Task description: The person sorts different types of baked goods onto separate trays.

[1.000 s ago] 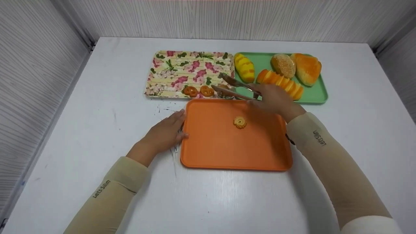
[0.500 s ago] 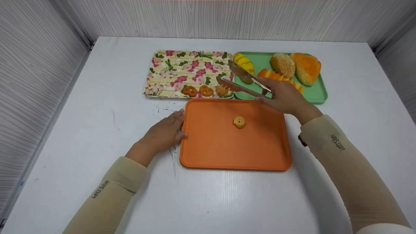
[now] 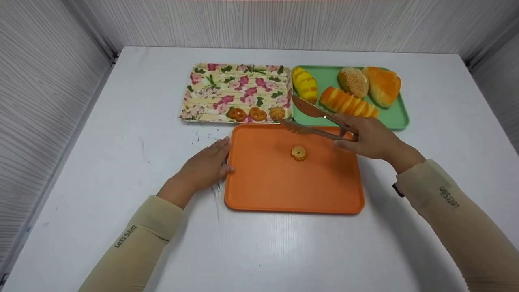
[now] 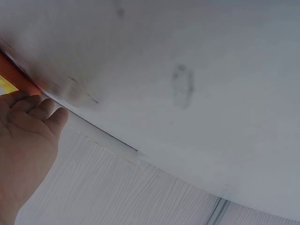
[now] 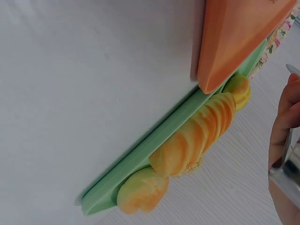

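The head camera is looking forward and down from above, taking in the whole desk (image 3: pixel 121 121). The left wrist camera is skimming close along the desk, catching the orange tray (image 4: pixel 14 75) edge. The right wrist camera is sitting low and near, sharing that orange tray and the green tray (image 5: pixel 140 154) with the head view.

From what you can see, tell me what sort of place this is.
Probably a staged tabletop work cell, not a real bakery: a white table boxed in by grey panels, holding trays, bread rolls and tongs.
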Tool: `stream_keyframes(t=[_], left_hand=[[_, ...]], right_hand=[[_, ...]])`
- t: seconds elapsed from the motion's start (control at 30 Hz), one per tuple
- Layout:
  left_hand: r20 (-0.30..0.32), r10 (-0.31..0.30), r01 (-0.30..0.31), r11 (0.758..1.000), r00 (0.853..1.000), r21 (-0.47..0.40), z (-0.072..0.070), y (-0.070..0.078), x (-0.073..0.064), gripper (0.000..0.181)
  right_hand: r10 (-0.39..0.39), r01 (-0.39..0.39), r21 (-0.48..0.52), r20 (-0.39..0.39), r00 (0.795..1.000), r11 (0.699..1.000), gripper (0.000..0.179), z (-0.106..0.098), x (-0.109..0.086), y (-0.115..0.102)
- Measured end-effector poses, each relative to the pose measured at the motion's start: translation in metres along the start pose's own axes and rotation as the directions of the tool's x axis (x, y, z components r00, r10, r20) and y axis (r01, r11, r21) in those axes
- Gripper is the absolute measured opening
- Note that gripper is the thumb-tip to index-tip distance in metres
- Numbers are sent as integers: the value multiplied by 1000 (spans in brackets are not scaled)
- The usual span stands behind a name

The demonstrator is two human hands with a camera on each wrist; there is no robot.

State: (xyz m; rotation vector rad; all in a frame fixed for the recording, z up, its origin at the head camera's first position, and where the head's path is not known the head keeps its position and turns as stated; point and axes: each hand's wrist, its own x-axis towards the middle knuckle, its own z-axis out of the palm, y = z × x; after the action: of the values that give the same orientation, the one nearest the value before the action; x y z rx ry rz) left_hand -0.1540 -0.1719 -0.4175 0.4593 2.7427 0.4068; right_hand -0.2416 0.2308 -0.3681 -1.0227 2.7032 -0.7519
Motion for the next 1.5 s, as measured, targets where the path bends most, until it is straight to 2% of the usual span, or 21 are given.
stream_keyframes(t=[0.3, 0.43, 0.6, 0.9, 1.3, 1.5], left_hand=[[-4, 16, -16, 1000, 1000, -4, 1, -1, -1, 76], [-10, 22, -22, 1000, 1000, 17, 2, -1, -1, 76], [-14, 30, -29, 999, 999, 33, 2, -1, -1, 76], [-15, 31, -31, 999, 999, 15, 3, -2, 0, 76], [-14, 32, -32, 999, 999, 17, 2, -2, 1, 77], [-1, 2, -2, 1000, 1000, 21, 1, 1, 0, 78]], right_hand=[[-37, 40, -34, 93, 995, 999, 61, 5, -20, 4], [-24, 27, -27, 128, 992, 999, 56, 8, -26, 3], [-18, 21, -18, 157, 987, 1000, 59, 12, -31, 5], [-33, 37, -25, 158, 987, 999, 53, 17, -33, 4], [-2, 8, -51, 130, 991, 999, 46, 17, -33, -1], [1, 7, -64, 130, 992, 998, 42, 18, -33, 0]])
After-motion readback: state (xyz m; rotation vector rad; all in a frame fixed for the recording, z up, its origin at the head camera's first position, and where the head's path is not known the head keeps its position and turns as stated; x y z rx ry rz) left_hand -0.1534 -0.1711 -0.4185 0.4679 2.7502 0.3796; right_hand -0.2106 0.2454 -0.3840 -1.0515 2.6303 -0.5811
